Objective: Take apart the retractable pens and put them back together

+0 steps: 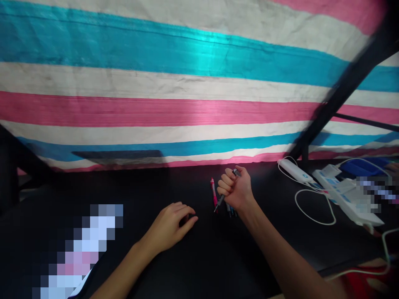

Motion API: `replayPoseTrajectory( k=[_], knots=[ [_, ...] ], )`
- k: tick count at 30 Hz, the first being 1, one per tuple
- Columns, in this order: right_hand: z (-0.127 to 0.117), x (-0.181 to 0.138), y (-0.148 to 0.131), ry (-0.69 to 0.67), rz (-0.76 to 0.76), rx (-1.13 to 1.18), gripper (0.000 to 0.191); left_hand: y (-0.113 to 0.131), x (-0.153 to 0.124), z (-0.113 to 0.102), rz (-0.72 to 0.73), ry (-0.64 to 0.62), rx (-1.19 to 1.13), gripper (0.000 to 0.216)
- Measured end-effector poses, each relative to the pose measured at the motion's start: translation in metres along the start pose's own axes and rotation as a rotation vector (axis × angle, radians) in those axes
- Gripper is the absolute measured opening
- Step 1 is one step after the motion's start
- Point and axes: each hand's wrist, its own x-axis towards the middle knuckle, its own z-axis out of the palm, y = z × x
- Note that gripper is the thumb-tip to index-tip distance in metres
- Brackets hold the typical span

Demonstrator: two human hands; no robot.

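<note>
My right hand (pixel 234 189) is closed in a fist around a grey pen (pixel 221 201), tip pointing down at the black table (pixel 131 195). A red pen (pixel 213 192) lies on the table just left of that fist, and a few more pens (pixel 230 210) lie partly hidden under it. My left hand (pixel 173 224) rests palm down on the table to the left, fingers loosely curled and apart, holding nothing.
A striped blue, pink and white cloth (pixel 174 83) hangs behind the table. At the right lie a white power bank (pixel 294 171) with a looping white cable (pixel 311 207) and a white power strip (pixel 343 195). A dark slanted pole (pixel 339 89) stands at the right.
</note>
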Motion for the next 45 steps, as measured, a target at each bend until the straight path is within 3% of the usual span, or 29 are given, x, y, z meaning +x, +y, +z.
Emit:
replayPoseTrajectory(
  k=[15, 31, 34, 36, 39, 45],
  knots=[
    [-0.001, -0.001, 0.002, -0.018, 0.072, -0.078, 0.044, 0.001, 0.001, -0.003, -0.014, -0.041, 0.020, 0.024],
    [-0.001, 0.000, -0.001, 0.039, 0.018, -0.129, 0.047, 0.000, 0.001, -0.003, 0.002, -0.019, 0.020, 0.025],
    [-0.006, 0.008, 0.001, 0.130, 0.031, -0.251, 0.042, 0.001, 0.001, -0.004, -0.010, -0.030, 0.022, 0.024],
    [-0.010, 0.014, 0.007, 0.257, 0.011, -0.423, 0.029, 0.001, 0.001, -0.004, -0.019, -0.039, 0.020, 0.023],
    [-0.016, 0.020, 0.020, 0.323, -0.054, -0.614, 0.013, 0.000, 0.001, -0.003, -0.020, -0.041, 0.029, 0.024],
    [-0.018, 0.015, 0.038, 0.345, -0.137, -0.951, 0.058, 0.000, 0.001, -0.004, -0.014, -0.034, 0.037, 0.023]
  ],
)
